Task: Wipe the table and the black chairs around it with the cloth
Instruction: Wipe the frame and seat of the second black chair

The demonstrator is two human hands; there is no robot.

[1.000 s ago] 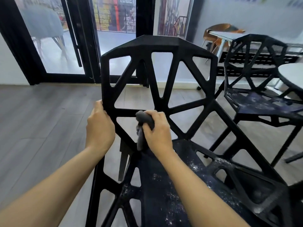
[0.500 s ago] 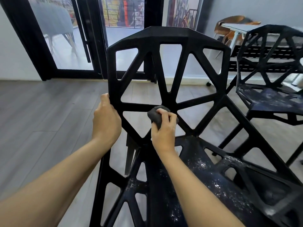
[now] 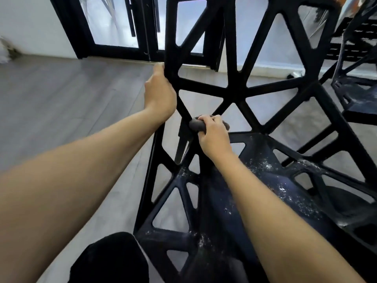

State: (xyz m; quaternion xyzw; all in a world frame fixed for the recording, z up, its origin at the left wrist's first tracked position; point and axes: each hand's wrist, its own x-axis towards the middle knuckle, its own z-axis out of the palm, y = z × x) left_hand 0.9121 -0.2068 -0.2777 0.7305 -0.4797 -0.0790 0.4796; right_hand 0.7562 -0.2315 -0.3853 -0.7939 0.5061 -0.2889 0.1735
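The right hand (image 3: 214,137) is clenched round the cloth (image 3: 196,125), a dark wad bunched in its fingers, and presses it onto the chair (image 3: 236,92) right where the backrest meets the rear edge of the seat. The left hand (image 3: 160,94) grips the backrest's left edge strut, fingers wrapped round it, bracing the frame.

Here is what the next stroke likely turns on: the cloth sits at the foot of a strut that climbs up and to the right toward the hub in the middle of the backrest, and its long axis runs diagonally away from the person. So the unwiped run of the lattice lies above and ahead of the right hand, while the left hand is higher up, beside the left edge, and holds nothing to wipe with. The right hand is the one on the job.

Behind the wrist, the seat carries white specks, thick toward its right side, so the seat looks not yet wiped. A second chair (image 3: 355,94) stands at the right edge of view, also speckled. The table is out of sight.
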